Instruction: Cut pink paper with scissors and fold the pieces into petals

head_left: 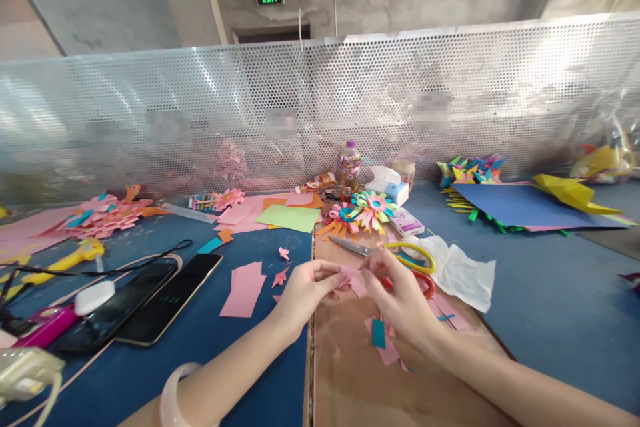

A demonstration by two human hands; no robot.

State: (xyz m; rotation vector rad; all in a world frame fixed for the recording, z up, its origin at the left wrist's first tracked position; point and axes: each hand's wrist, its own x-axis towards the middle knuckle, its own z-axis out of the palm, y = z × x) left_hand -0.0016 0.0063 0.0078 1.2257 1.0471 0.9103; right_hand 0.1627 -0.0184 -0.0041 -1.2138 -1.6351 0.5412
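Between my two hands is a small piece of pink paper (351, 271). My left hand (311, 290) pinches its left side, and the fingers of my right hand (395, 283) close on its right side. Behind my right hand lie scissors (353, 247) with yellow and red handles, partly covered by the hand. Pink and blue paper scraps (383, 337) are scattered on the brown board below it. Left of my left hand are a stack of pink paper rectangles (243, 290) and small folded pink pieces (281, 276).
Phones (173, 300), cables and a yellow glue gun (65, 263) occupy the left. Paper flowers (373, 208), a bottle (351, 170) and a tissue box (397, 193) stand ahead, before a perforated metal screen (240, 93). Crumpled white tissue (463, 270) and blue sheets (520, 205) lie right.
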